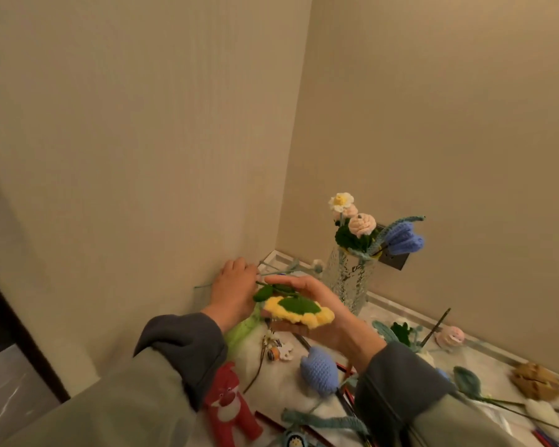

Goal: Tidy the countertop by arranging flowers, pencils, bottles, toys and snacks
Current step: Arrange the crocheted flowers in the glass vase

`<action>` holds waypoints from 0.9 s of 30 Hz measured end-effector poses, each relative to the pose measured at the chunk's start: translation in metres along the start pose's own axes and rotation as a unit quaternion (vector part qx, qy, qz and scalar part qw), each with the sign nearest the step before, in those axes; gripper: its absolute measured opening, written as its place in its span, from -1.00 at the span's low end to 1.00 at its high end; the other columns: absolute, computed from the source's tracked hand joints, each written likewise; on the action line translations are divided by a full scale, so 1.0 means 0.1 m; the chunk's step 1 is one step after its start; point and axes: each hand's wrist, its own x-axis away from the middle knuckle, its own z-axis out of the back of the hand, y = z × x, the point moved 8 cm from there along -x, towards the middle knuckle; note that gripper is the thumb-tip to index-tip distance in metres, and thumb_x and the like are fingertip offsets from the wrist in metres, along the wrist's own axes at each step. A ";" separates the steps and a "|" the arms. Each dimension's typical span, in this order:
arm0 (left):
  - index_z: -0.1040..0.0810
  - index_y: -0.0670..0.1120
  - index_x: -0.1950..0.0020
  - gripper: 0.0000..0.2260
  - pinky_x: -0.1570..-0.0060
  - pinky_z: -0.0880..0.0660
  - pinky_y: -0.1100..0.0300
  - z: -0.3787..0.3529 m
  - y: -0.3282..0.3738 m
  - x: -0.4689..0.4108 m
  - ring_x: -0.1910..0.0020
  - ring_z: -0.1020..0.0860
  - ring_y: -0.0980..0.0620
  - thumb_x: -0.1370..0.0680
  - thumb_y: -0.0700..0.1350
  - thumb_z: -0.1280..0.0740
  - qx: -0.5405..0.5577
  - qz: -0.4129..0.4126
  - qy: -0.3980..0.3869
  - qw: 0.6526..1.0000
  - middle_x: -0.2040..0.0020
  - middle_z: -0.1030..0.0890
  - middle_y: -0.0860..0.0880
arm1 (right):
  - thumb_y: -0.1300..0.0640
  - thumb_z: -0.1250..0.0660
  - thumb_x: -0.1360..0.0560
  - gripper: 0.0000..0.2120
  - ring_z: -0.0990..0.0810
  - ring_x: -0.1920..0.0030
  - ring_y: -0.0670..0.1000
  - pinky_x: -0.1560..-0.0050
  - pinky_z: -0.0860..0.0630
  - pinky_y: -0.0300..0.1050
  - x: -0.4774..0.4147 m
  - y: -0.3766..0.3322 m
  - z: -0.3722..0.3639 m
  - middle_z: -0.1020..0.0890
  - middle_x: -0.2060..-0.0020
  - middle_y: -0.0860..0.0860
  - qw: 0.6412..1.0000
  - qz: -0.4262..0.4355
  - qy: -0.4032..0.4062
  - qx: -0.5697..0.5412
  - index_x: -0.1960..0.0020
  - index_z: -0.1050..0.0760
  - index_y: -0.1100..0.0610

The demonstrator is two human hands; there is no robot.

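A crocheted yellow sunflower (299, 312) with a green back is held over the countertop, its head cupped in my right hand (317, 309). My left hand (236, 287) grips its green stem and leaves (273, 290) near the wall corner. A glass vase (349, 279) behind them holds white, pink and blue crocheted flowers (362, 225). A loose blue crocheted tulip (320, 371) lies on the marble countertop (281, 382) below my right wrist. A red plush toy (228, 406) lies at the front left. Pencils (344, 369) are scattered under the tulip.
More crocheted flowers lie to the right: a pink one (449, 337), a brown one (534, 380) and teal-leaved stems (468, 382). A small keychain charm (276, 350) sits mid-counter. Walls meet in a corner close behind the vase; the counter's left edge drops to the floor.
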 end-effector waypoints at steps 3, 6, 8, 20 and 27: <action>-0.41 -0.04 -0.13 -0.81 0.03 -0.39 0.10 0.27 0.03 0.07 -0.17 -0.41 -0.07 -0.55 -0.05 -0.27 0.064 0.031 0.026 0.997 -0.16 -0.46 -0.04 | 0.14 -0.22 -0.53 -0.69 -0.63 -0.09 0.21 0.00 -0.61 0.07 0.10 -0.18 -0.17 -0.59 -0.23 0.23 0.995 0.050 -0.069 -0.056 -0.18 -0.62 0.17; -0.39 -0.01 0.01 -0.96 0.19 -0.36 0.09 0.51 0.03 0.22 -0.03 -0.50 -0.08 -0.57 -0.08 -0.18 0.128 0.061 0.064 0.988 -0.04 -0.55 -0.03 | 0.13 -0.15 -0.60 -0.69 -0.63 -0.15 0.18 0.02 -0.63 0.00 0.20 -0.28 -0.32 -0.57 -0.26 0.20 0.990 0.080 -0.082 -0.081 -0.22 -0.58 0.16; -0.40 0.00 -0.05 -0.91 0.24 -0.33 0.11 0.60 0.04 0.36 0.03 -0.54 -0.10 -0.59 -0.08 -0.14 0.157 0.073 0.073 0.982 -0.01 -0.59 -0.03 | 0.27 -0.13 -0.59 -0.67 -0.63 -0.16 0.15 0.06 -0.66 -0.03 0.27 -0.31 -0.40 -0.57 -0.27 0.21 0.989 0.093 -0.083 -0.076 -0.30 -0.48 0.19; -0.38 0.09 0.12 -0.82 0.40 -0.30 0.17 0.94 0.41 1.21 0.33 -0.51 0.09 -0.60 0.13 -0.13 0.257 0.185 0.088 0.945 0.29 -0.54 0.05 | 0.10 -0.38 -0.54 -0.85 -0.60 0.37 -0.05 0.40 -0.52 -0.19 0.95 -0.63 -0.51 -0.65 0.28 0.03 0.966 0.214 0.114 0.086 0.01 -0.56 0.19; -0.36 -0.01 0.15 -0.72 0.43 -0.30 0.20 0.68 0.98 1.61 0.49 -0.40 0.19 -0.53 0.18 -0.26 0.435 0.201 0.035 0.877 0.34 -0.42 0.06 | 0.13 -0.30 -0.59 -0.86 -0.72 0.15 -0.02 0.33 -0.60 -0.16 1.51 -0.52 -0.29 -0.73 0.16 0.08 0.955 0.232 0.159 0.096 -0.11 -0.55 0.14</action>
